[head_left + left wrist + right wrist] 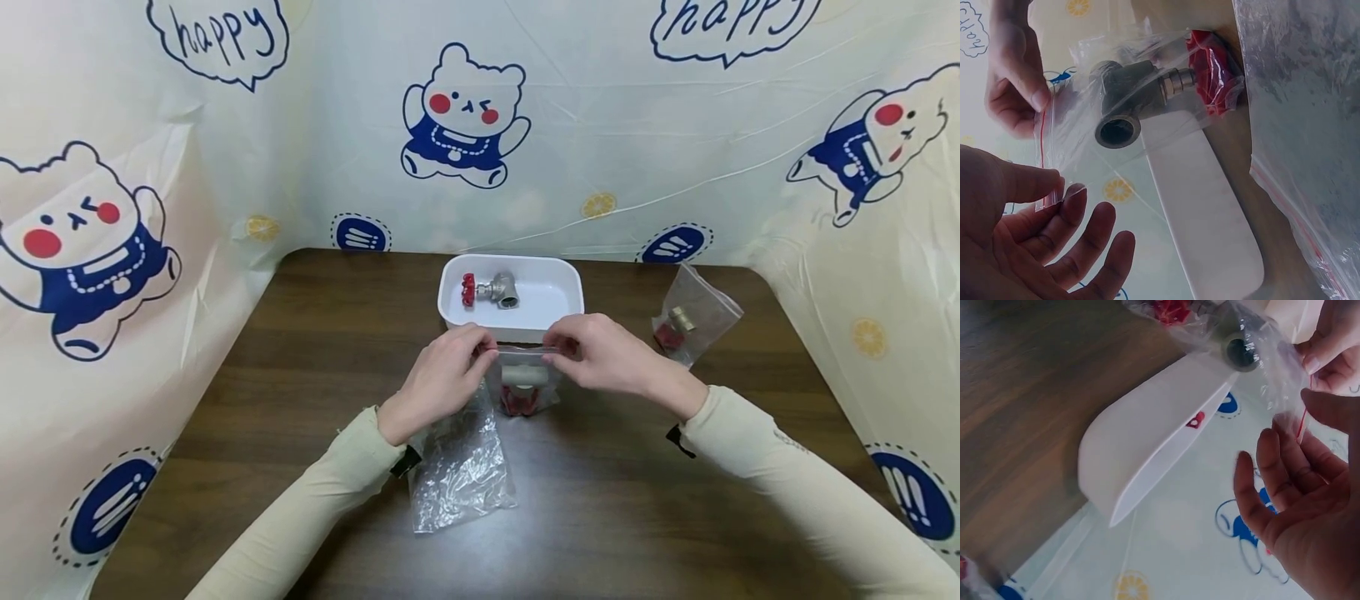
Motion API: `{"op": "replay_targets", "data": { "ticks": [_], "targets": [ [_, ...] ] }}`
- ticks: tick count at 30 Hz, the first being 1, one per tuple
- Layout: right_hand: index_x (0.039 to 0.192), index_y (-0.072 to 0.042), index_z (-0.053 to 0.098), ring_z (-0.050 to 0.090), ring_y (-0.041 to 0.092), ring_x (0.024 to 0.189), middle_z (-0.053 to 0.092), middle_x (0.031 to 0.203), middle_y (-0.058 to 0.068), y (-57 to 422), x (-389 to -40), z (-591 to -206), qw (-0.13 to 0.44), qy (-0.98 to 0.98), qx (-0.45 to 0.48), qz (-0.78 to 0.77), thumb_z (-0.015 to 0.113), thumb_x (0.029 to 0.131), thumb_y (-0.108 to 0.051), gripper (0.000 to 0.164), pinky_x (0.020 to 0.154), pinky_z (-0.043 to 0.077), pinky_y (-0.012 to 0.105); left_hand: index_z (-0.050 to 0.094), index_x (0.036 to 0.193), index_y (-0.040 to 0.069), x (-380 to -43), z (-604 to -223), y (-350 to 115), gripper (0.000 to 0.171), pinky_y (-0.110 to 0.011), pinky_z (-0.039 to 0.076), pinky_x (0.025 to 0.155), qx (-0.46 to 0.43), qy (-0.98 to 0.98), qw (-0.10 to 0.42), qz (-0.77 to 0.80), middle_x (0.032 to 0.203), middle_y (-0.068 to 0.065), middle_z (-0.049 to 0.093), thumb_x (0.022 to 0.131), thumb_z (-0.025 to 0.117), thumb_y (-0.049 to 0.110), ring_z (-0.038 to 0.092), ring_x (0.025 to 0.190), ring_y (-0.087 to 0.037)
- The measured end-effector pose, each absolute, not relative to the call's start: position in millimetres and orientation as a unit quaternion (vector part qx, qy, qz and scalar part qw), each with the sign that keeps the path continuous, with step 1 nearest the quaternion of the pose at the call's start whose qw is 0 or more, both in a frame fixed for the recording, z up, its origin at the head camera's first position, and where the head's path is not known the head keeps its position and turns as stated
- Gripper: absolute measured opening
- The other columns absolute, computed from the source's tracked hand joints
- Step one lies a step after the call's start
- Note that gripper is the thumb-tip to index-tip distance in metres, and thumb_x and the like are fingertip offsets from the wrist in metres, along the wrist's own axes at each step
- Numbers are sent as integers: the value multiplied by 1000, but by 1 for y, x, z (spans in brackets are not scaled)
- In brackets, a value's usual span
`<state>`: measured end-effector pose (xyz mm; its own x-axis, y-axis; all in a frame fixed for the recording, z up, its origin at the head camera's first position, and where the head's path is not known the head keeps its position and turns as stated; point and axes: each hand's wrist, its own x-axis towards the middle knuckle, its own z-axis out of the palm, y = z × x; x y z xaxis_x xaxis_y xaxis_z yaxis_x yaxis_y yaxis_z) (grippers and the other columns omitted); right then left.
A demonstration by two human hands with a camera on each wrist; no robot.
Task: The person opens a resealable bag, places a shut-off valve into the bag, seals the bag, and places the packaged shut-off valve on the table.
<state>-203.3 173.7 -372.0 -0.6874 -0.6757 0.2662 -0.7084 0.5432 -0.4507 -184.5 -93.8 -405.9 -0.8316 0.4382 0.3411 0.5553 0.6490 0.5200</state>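
A clear zip bag [557, 385] hangs between the two hands in front of the white tray. Inside it is a grey metal valve [1125, 94] with a red handwheel [1211, 72]. The left hand [447, 372] pinches one end of the bag's red-lined zip edge between thumb and index finger; its other fingers are spread in the left wrist view. At the opposite end of that edge the right hand [600, 354] pinches with thumb and fingertips. An empty-looking clear plastic bag [461, 479] lies on the table below the left hand.
Behind the hands stands the white tray [551, 287], holding another valve [498, 290] with a red handwheel. Farther right on the table [315, 333] lies a second zip bag [701, 304] containing a brass-coloured, red-handled valve. A printed curtain [585, 108] encloses the back and sides.
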Motion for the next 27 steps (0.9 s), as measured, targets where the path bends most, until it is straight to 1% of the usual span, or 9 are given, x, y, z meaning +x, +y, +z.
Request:
{"op": "replay_targets", "data": {
  "ticks": [4, 10, 18, 27],
  "targets": [
    [97, -10, 75, 57, 9, 73, 66, 86, -6, 159, -204, -371, 39, -877, 416, 238, 79, 96, -14, 6, 67, 52, 30, 70, 99, 13, -185, -406, -94, 5, -33, 49, 68, -277, -903, 89, -316, 92, 3, 63, 104, 69, 14, 55, 77, -13],
    [97, -9, 74, 56, 11, 76, 65, 87, -4, 143, -207, -372, 37, -873, 438, 211, 75, 99, -11, 4, 69, 51, 31, 69, 98, 13, -185, -405, -93, 5, -33, 49, 67, -277, -902, 92, -317, 91, 3, 62, 104, 68, 13, 55, 76, -14],
    [94, -11, 75, 56, 12, 74, 67, 85, -3, 142, -207, -374, 62, -870, 448, 200, 78, 96, -7, 5, 69, 51, 33, 69, 99, 13, -184, -405, -93, 5, -33, 49, 67, -273, -904, 88, -319, 91, 3, 63, 103, 69, 13, 54, 76, -13],
    [93, -12, 77, 56, 12, 73, 67, 83, -4, 143, -206, -375, 83, -870, 446, 192, 80, 95, -10, 5, 67, 49, 34, 69, 100, 13, -183, -406, -92, 4, -33, 50, 67, -273, -902, 85, -324, 92, 3, 63, 104, 69, 14, 55, 76, -14]
  ]
}}
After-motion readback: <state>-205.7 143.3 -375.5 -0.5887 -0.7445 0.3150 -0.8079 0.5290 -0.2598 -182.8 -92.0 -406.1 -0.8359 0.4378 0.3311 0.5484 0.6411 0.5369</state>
